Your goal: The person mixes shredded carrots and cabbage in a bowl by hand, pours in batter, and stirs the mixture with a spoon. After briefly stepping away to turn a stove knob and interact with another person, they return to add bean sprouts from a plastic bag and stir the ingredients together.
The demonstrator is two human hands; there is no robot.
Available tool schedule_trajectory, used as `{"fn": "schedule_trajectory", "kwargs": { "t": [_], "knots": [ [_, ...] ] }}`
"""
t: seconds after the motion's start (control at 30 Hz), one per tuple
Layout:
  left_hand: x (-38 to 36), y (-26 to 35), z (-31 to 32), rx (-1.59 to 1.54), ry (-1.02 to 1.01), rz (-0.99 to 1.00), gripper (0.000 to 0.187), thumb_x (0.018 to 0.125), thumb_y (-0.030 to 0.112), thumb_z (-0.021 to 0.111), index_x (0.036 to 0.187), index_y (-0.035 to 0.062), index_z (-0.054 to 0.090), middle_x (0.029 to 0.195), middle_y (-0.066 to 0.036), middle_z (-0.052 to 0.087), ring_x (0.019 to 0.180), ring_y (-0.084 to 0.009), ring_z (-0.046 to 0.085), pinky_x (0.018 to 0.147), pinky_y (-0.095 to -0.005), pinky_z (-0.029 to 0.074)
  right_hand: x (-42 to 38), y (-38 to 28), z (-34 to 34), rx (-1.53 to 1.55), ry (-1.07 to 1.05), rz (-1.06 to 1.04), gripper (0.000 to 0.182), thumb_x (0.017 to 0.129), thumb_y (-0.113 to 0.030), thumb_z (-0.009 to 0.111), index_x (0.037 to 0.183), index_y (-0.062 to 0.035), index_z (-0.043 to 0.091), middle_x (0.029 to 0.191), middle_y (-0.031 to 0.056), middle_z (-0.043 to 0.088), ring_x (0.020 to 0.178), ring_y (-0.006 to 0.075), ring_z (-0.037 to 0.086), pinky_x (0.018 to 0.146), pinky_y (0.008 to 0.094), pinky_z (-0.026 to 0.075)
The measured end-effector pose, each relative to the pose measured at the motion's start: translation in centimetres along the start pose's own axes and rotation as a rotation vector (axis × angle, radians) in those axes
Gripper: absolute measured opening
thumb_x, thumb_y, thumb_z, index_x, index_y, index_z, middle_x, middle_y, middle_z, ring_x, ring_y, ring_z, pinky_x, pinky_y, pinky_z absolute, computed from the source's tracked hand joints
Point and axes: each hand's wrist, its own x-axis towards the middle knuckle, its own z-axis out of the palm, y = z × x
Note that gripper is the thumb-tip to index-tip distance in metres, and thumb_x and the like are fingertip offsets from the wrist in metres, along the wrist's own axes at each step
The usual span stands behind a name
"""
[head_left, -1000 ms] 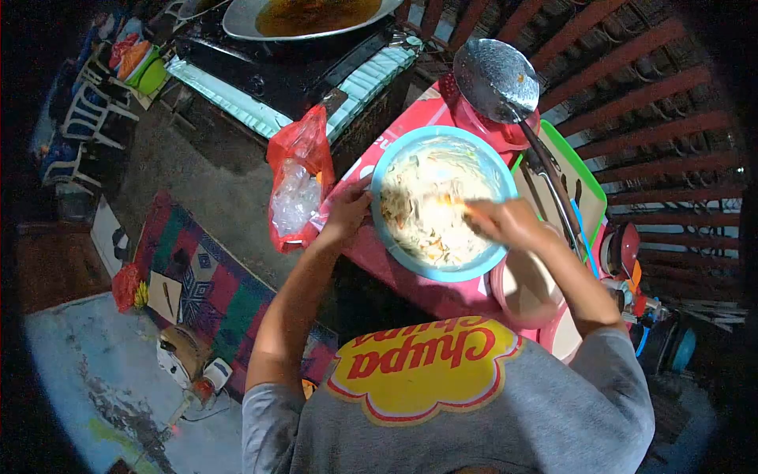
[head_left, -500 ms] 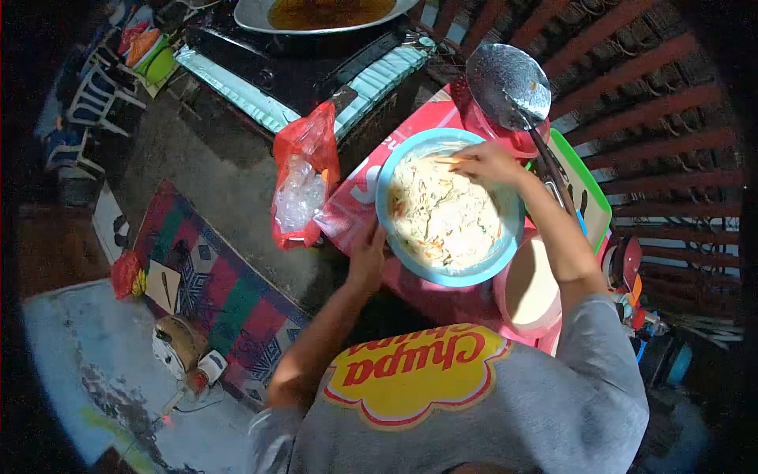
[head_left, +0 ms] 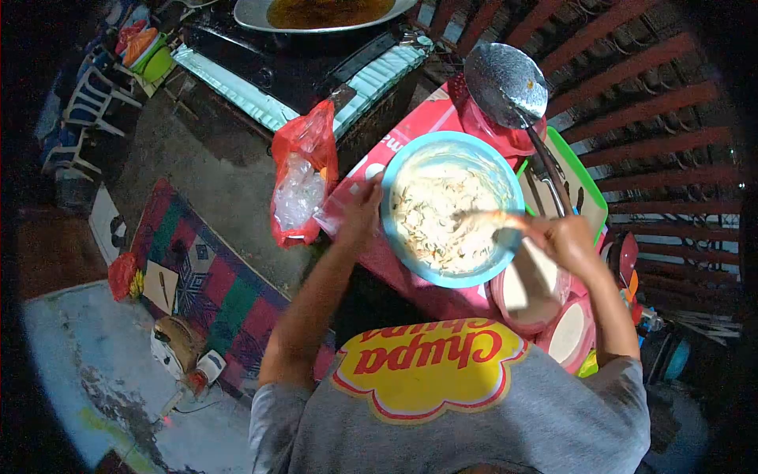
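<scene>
A light blue bowl (head_left: 387, 229) of pale batter mixed with shreds (head_left: 442, 229) rests on a pink-covered table (head_left: 395, 276). My right hand (head_left: 562, 241) is closed round an orange-brown spoon (head_left: 493, 219), at the bowl's right rim; the spoon's far end is in the batter. At the bowl's left rim is my left hand (head_left: 365, 207), touching its outside; its fingers are partly hidden and blurred.
Beyond the bowl a metal skimmer (head_left: 505, 83) lies over a pink basket (head_left: 493, 134). A green-edged tray (head_left: 588, 186) is at the right, with pink tubs (head_left: 527, 296) nearer me. A red plastic bag (head_left: 304, 182) hangs left; a large pan (head_left: 324, 16) sits ahead.
My right hand has moved from the far side of the bowl toward me and to the right, drawing the spoon back. My left hand has shifted up along the left rim.
</scene>
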Motion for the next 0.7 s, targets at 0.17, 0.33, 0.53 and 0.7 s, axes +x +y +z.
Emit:
{"fn": "schedule_trajectory", "kwargs": {
  "t": [0.17, 0.33, 0.53, 0.7],
  "knots": [
    [-8.5, -0.9, 4.8, -0.066, 0.361, -0.144, 0.034, 0.094, 0.018, 0.039, 0.122, 0.0011, 0.045, 0.116, -0.01, 0.05, 0.104, -0.0173, 0.047, 0.09, -0.0304, 0.037, 8.6, 5.2, 4.6, 0.09, -0.007, 0.286, 0.023, 0.077, -0.034, 0.06, 0.093, -0.0177, 0.066, 0.069, 0.009, 0.063, 0.059, 0.0259, 0.06, 0.056, 0.0375, 0.047],
    [-5.5, -2.9, 2.2, -0.265, 0.275, -0.095, 0.031, 0.092, 0.017, 0.044, 0.118, 0.0, 0.049, 0.108, -0.009, 0.056, 0.096, -0.0158, 0.053, 0.083, -0.028, 0.042, 17.9, 3.5, 10.4, 0.69, -0.388, 0.001, 0.024, 0.075, -0.031, 0.062, 0.093, -0.0152, 0.066, 0.077, 0.0082, 0.065, 0.07, 0.0255, 0.062, 0.062, 0.0359, 0.047],
    [0.6, -0.4, -0.6, -0.184, 0.187, -0.235, 0.029, 0.09, 0.014, 0.047, 0.116, 0.0013, 0.052, 0.104, -0.006, 0.058, 0.089, -0.0132, 0.054, 0.078, -0.0269, 0.044, 10.2, -1.9, 0.7, 0.012, -0.154, -0.418, 0.022, 0.078, -0.028, 0.058, 0.097, -0.0195, 0.065, 0.058, 0.0089, 0.058, 0.048, 0.0221, 0.057, 0.045, 0.0353, 0.044],
    [0.5, 1.4, 0.6, -0.124, 0.196, -0.238, 0.026, 0.09, 0.014, 0.048, 0.11, -0.0005, 0.056, 0.1, -0.005, 0.059, 0.091, -0.0127, 0.053, 0.079, -0.0258, 0.043, 0.7, -4.5, -0.4, -0.476, -0.197, -0.339, 0.038, 0.078, -0.015, 0.05, 0.116, -0.0137, 0.053, 0.048, 0.0048, 0.053, 0.039, 0.0181, 0.054, 0.036, 0.0323, 0.041]
  ]
}}
